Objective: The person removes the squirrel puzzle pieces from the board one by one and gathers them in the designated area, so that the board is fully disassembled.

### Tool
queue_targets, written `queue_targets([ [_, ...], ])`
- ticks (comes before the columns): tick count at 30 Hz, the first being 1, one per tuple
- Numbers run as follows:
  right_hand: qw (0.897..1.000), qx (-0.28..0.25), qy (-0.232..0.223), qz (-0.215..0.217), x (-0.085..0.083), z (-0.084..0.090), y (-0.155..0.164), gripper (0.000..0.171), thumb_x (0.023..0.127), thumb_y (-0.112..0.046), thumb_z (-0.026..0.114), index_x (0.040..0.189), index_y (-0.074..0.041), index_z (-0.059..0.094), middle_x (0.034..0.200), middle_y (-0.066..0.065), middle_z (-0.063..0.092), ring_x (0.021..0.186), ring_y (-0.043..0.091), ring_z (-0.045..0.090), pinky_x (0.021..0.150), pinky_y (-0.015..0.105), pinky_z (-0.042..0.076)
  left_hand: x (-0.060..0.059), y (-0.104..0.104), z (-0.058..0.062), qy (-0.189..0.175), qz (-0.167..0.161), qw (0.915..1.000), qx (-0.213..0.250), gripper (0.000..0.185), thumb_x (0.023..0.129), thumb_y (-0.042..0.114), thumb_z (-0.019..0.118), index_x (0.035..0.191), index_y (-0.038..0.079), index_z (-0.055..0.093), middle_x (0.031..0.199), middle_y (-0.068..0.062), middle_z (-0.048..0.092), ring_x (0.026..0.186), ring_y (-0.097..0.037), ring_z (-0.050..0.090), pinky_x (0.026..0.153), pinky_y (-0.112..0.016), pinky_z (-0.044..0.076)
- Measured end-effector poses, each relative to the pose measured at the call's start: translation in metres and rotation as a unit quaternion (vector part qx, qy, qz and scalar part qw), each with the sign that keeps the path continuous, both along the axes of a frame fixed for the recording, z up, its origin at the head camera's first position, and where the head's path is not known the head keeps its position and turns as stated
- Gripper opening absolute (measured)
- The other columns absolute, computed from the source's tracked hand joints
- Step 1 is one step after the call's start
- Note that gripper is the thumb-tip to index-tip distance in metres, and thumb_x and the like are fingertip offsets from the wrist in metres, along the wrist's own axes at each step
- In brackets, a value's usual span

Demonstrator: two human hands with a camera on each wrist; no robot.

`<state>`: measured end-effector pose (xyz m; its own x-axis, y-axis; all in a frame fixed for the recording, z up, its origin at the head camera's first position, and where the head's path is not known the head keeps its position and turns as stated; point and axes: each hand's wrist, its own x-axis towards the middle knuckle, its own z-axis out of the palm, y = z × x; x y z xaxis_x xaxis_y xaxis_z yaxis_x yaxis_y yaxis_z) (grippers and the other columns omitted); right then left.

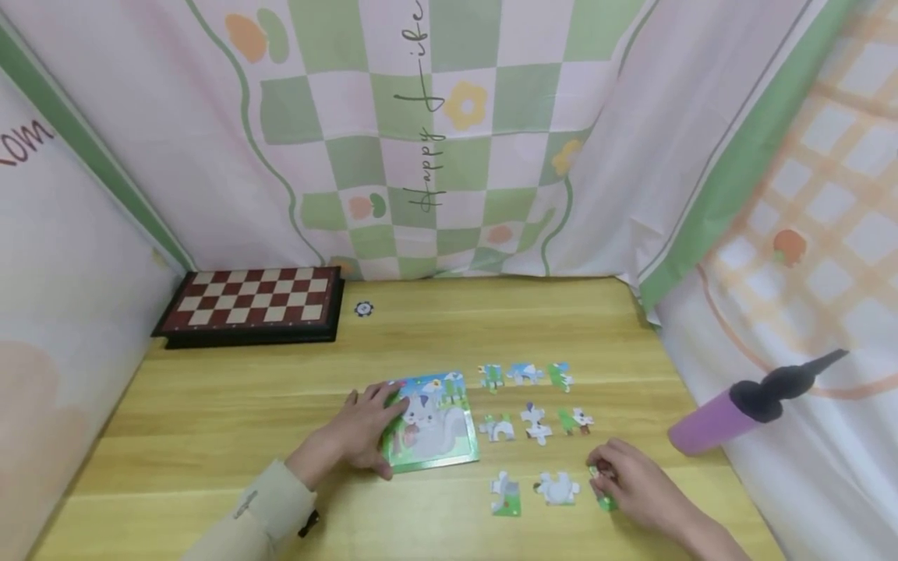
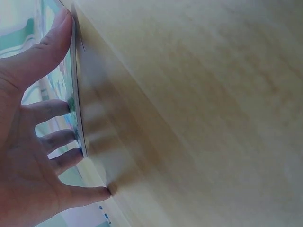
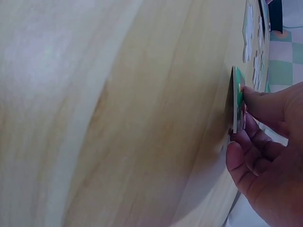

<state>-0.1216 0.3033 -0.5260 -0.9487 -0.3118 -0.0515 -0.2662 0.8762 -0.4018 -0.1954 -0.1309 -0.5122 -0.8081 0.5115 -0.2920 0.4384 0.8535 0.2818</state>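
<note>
Right hand [image 1: 634, 487] pinches a green puzzle piece [image 1: 605, 499]; left hand [image 1: 365, 428] steadies the puzzle board [image 1: 438, 436].

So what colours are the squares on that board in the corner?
The checkered board has dark red and cream squares with a black edge, clearest in the head view.

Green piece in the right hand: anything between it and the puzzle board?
Yes. Two loose pieces lie on the table between the green piece in the right hand and the board. The left hand rests only on the board's left edge.
</note>
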Motion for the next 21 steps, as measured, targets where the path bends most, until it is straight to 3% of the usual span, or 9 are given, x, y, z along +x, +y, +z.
queue_targets([
  [12,0.999,0.02,0.028,0.013,0.002,-0.001,-0.005,0.02,0.08,-0.017,0.074,0.098,-0.02,0.066,0.088,-0.015,0.058,0.082,-0.003,0.057,0.072,0.019,0.056,0.001,-0.001,0.004,0.008,-0.015,0.9995,-0.026,0.111,0.06,0.054,0.085,0.152,0.021,0.031,0.164,-0.01,0.013,0.15,-0.038,0.016,0.119,-0.065,0.019],
  [15,0.999,0.008,0.033,0.01,0.002,0.002,-0.005,0.019,0.081,-0.015,0.073,0.099,-0.019,0.067,0.088,-0.016,0.058,0.081,-0.005,0.056,0.07,0.018,0.055,0.0,0.0,0.005,0.011,-0.017,0.9994,-0.029,0.111,0.06,0.053,0.085,0.152,0.021,0.031,0.164,-0.011,0.014,0.15,-0.038,0.017,0.119,-0.066,0.018],
  [21,0.995,-0.041,0.086,0.006,-0.002,0.012,-0.012,0.019,0.083,-0.008,0.071,0.101,-0.014,0.068,0.085,-0.014,0.059,0.076,-0.011,0.051,0.064,0.014,0.052,-0.002,0.001,0.006,0.015,-0.022,0.9991,-0.033,0.112,0.059,0.053,0.086,0.152,0.021,0.031,0.163,-0.01,0.014,0.15,-0.037,0.017,0.121,-0.065,0.014],
])
